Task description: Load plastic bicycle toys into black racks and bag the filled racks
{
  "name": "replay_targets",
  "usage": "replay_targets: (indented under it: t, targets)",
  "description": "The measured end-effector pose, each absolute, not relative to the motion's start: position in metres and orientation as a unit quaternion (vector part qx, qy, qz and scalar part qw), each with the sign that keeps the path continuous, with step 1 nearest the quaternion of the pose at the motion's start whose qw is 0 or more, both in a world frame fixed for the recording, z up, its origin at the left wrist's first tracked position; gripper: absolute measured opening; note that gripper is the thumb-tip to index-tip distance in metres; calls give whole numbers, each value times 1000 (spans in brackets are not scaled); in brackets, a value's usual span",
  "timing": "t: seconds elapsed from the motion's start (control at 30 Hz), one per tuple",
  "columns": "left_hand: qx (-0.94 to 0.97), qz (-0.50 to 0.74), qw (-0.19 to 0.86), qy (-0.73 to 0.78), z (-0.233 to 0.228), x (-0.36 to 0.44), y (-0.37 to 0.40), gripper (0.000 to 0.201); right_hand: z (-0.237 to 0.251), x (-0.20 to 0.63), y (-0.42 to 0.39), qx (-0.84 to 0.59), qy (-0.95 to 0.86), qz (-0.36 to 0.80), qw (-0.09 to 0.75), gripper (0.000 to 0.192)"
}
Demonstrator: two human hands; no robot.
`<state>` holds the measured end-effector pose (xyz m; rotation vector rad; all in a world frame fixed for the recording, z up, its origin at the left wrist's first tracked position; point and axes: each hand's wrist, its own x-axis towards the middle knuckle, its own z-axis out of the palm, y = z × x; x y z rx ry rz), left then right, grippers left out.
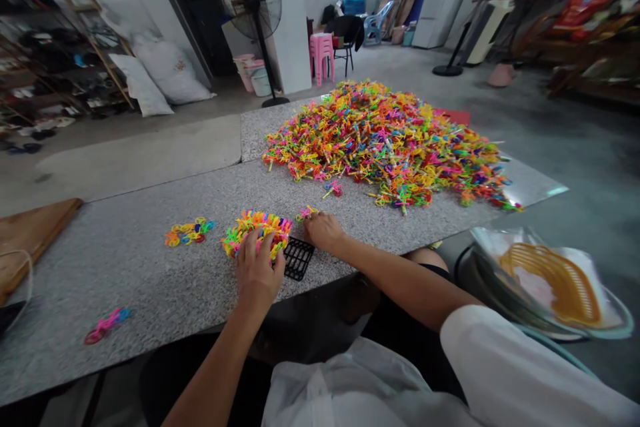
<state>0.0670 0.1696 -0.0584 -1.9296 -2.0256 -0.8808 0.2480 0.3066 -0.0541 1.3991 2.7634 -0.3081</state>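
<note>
A black grid rack lies near the table's front edge, its left part covered by a dense row of small bright plastic pieces. My left hand cups this row from the front, fingers curved over it and thumb at its right side. Just right of the rack, my right hand is closed at the fingertips on a small multicoloured plastic piece; its exact kind is too small to tell. Behind both hands spreads a large heap of similar pieces in yellow, orange, pink, green and blue.
Loose pieces lie left of the rack, at the front left and before the heap. A wooden board rests at the table's left end. On the right stands a tub with a yellow basket. A fan stands behind.
</note>
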Motion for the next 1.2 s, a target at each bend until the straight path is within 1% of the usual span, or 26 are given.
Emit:
replay_targets:
  t: [0.2, 0.37, 0.43, 0.57, 0.67, 0.77, 0.87, 0.97, 1.03, 1.1, 1.2]
  targets:
    - [-672, -347, 125, -643, -48, 67, 147, 42, -58, 271, 310, 493, 864, -104, 2, 37]
    - [-678, -357, 144, -626, -40, 68, 140, 35, -64, 272, 320, 503, 857, -108, -7, 39]
    - [-678, -358, 142, -626, -34, 69, 139, 33, -62, 273, 320, 506, 854, -113, -46, 37]
    - [-669, -389, 109, -624, -23, 73, 136, 31, -57, 274, 309, 536, 809, -160, -184, 26]
    - [-657, -429, 72, -616, -18, 76, 139, 30, -57, 271, 291, 546, 756, -259, -252, 19]
    - [-638, -443, 56, -627, -16, 71, 142, 30, -61, 268, 269, 539, 708, -353, -288, 19]
    - [-617, -432, 68, -654, -24, 53, 139, 29, -66, 266, 247, 530, 703, -386, -276, 15]
    - [-578, -438, 90, -682, -49, 24, 132, 29, -68, 261, 229, 519, 720, -403, -221, 19]
    - [-519, -461, 78, -716, -74, 3, 128, 36, -67, 256, 219, 512, 720, -431, -182, 21]
    - [-443, -484, 29, -754, -99, -17, 130, 43, -65, 247, 211, 514, 715, -452, -144, 20]
    - [-370, -506, -106, -772, -124, -42, 143, 55, -64, 230, 205, 525, 727, -430, -101, 20]
